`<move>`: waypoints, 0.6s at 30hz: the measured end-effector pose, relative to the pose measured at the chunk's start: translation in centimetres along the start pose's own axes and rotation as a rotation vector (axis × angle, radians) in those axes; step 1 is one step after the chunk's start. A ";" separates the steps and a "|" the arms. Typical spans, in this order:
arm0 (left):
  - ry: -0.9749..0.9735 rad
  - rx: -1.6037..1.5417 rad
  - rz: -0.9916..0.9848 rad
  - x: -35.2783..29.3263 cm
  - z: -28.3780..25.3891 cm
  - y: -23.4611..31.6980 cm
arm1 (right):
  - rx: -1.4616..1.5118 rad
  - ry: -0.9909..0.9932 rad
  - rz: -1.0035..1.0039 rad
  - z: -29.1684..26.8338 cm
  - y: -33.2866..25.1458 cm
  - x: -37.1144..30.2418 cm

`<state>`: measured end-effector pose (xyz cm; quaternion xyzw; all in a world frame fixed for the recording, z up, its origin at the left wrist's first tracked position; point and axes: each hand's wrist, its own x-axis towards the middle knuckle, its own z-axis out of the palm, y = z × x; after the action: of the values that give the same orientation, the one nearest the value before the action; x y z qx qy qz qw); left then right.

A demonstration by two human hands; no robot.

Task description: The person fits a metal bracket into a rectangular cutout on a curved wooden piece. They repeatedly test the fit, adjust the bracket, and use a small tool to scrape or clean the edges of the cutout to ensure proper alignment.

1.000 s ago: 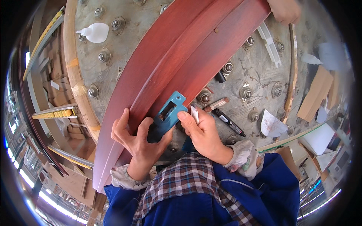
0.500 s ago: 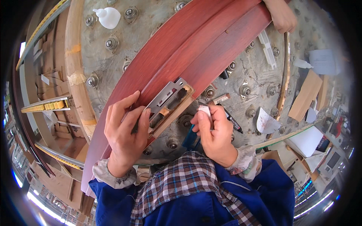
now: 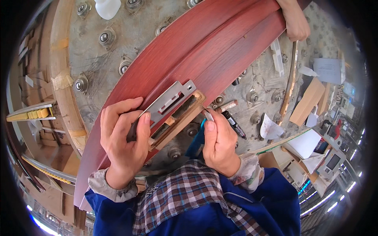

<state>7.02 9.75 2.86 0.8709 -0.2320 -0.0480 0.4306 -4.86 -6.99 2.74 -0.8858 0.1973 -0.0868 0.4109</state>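
A reddish-brown wooden board (image 3: 165, 65), like a door-frame piece, lies slantwise before me. In its near edge is a cut recess (image 3: 185, 112) with bare, rough wood. My left hand (image 3: 124, 143) pinches a grey metal strike plate (image 3: 167, 101) between thumb and fingers, tilted up beside the recess; the plate's lower end is partly behind the fingers. My right hand (image 3: 220, 145) is closed on a small thin blade (image 3: 208, 115), its tip at the board's edge by the recess end; its grip is hidden. Under that hand shows part of a blue object (image 3: 197, 143), kind unclear.
Another person's hand (image 3: 296, 25) rests on the board's far right end. Ball rollers (image 3: 106, 38) stud the grey table. A black marker (image 3: 235, 126), a white bottle (image 3: 107, 8), a white plastic strip (image 3: 277, 57), paper (image 3: 271, 128) and cardboard (image 3: 307, 102) lie around.
My left hand has lifted and tilted the strike plate away from the recess, baring more of it. My right hand has moved slightly, its blade now showing at the edge. The whole view has shifted.
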 end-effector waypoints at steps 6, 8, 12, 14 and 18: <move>-0.015 0.012 0.018 -0.1 -0.1 -0.1 | 0.149 -0.077 0.228 -0.3 -0.5 -0.1; -0.017 0.010 0.026 0.0 -0.1 -0.2 | 0.222 -0.117 0.343 -0.6 -0.6 -0.1; -0.021 0.012 0.017 0.0 -0.2 -0.1 | 0.416 -0.193 0.582 -1.2 -1.9 0.2; -0.021 0.015 0.015 -0.1 -0.3 -0.1 | 0.458 -0.198 0.618 -1.0 -2.0 0.3; -0.024 0.003 0.020 0.0 -0.3 -0.1 | 0.498 -0.245 0.690 -1.2 -2.1 0.2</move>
<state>7.09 10.01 2.95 0.8685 -0.2457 -0.0538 0.4271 -4.43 -6.66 5.15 -0.6457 0.4045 0.1161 0.6372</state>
